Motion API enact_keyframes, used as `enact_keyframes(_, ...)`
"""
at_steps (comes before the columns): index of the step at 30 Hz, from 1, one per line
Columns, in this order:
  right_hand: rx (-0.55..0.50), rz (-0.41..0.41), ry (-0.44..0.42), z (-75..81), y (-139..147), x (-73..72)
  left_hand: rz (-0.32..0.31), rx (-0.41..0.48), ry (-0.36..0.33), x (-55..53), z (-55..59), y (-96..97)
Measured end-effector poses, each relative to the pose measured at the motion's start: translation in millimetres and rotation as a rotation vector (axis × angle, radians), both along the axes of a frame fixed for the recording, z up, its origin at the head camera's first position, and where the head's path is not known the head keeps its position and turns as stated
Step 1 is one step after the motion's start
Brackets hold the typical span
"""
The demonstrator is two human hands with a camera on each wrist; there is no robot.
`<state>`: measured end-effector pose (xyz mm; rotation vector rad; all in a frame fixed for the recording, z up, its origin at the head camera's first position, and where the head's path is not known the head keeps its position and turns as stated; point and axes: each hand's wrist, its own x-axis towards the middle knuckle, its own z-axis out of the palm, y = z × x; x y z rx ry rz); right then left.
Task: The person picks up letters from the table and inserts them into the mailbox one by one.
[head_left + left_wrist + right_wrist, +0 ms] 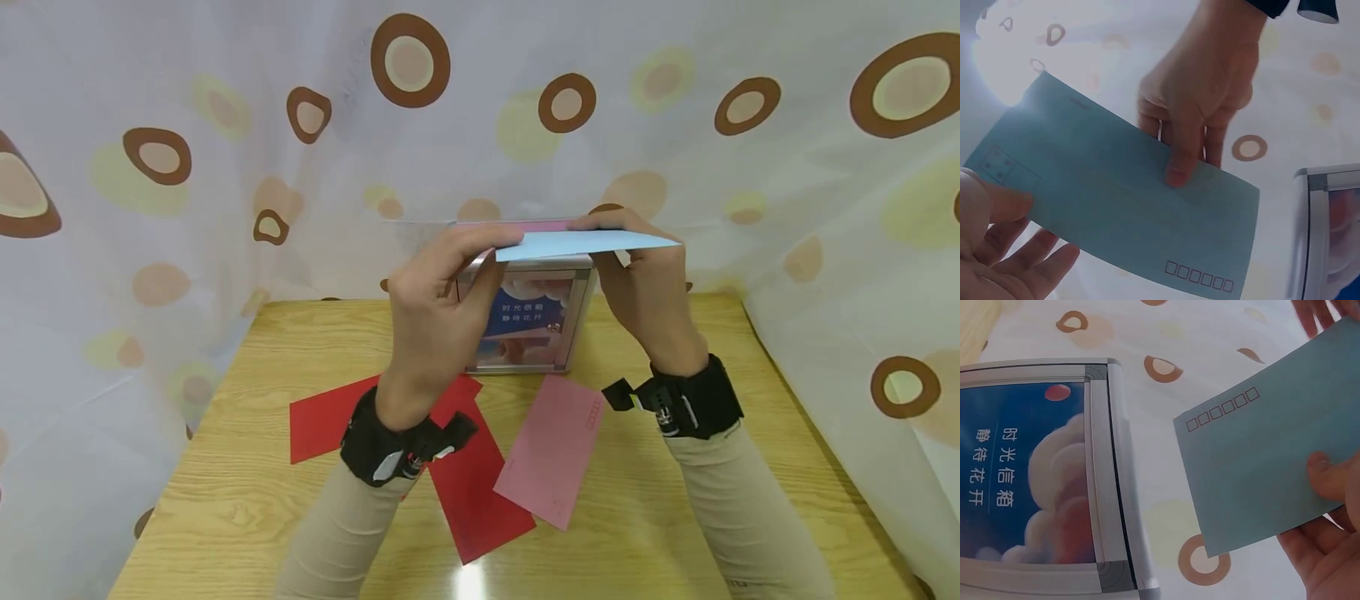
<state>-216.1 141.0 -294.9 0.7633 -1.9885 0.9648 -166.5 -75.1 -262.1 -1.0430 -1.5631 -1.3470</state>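
A light blue envelope (585,242) is held up nearly edge-on to the head view, above the front of a metal-framed letter box (525,321). My left hand (442,308) pinches its left end, thumb on one face and fingers behind. At the other end, my right hand (648,292) pinches the long edge between thumb and fingers. In the left wrist view the envelope (1122,181) shows a stamp frame near the left thumb and a row of small printed squares. The same squares mark the envelope (1260,450) in the right wrist view, apart from the box (1022,475).
Red envelopes (480,475) lie overlapping on the wooden table (637,517), partly hidden by my left wrist. Beside them lies a pink envelope (551,450), in front of the box. A white patterned curtain (465,150) hangs behind and along both sides.
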Motion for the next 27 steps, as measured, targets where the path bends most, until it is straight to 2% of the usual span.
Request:
enact_keyframes(4,-0.057,0.051,-0.031,-3.2,-4,-13.2,0.015,0.006,0.029,0.6,5.9,0.5)
enact_keyframes(7,-0.091,0.061,-0.071,-7.4,-7,-20.9,0.030,0.010,0.041,0.1,5.4,0.9)
enact_keyframes(10,-0.087,0.038,-0.098,-12.0,-10,-27.2,0.044,0.005,0.045,-0.8,3.0,0.7)
enact_keyframes(15,-0.066,0.008,-0.137,-17.9,-10,-32.6,0.068,-0.012,0.025,-1.7,0.8,-0.8)
enact_keyframes(19,-0.059,0.026,-0.165,-20.0,-10,-35.7,0.084,-0.015,0.008,-2.5,-0.5,-2.2)
enact_keyframes(27,-0.046,0.015,-0.183,-21.7,-12,-39.4,0.090,-0.025,0.014,-7.3,-2.3,-3.2)
